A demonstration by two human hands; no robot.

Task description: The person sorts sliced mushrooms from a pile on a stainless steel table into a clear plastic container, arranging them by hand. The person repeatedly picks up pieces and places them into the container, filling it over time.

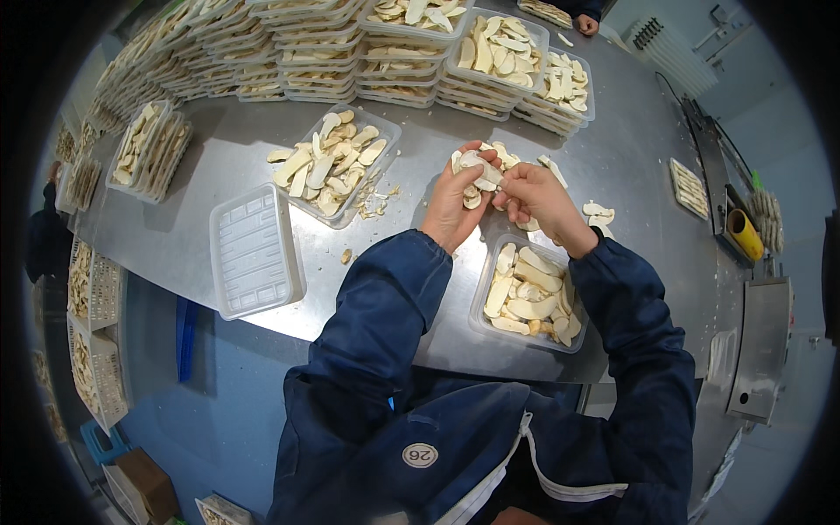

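Pale mushroom slices (pixel 478 167) lie in my left hand (pixel 454 200), its thumb pressed on them. My right hand (pixel 539 202) pinches the right end of a slice between thumb and fingertips. Beneath and behind my hands, more loose slices (pixel 502 156) lie on the steel table. Just below my hands sits a clear plastic tray (pixel 478 308) holding mushroom slices (pixel 533 279). Another clear tray (pixel 392 131), heaped with slices (pixel 335 157), stands to the left of my hands, with crumbs beside it.
Stacks of filled trays (pixel 315 59) line the table's far side. A stack of empty-looking trays (pixel 252 249) stands at the near left edge. A wrapped pack (pixel 689 188) and a yellow roll (pixel 745 234) are at right. Another person's hand (pixel 587 25) shows at the far edge.
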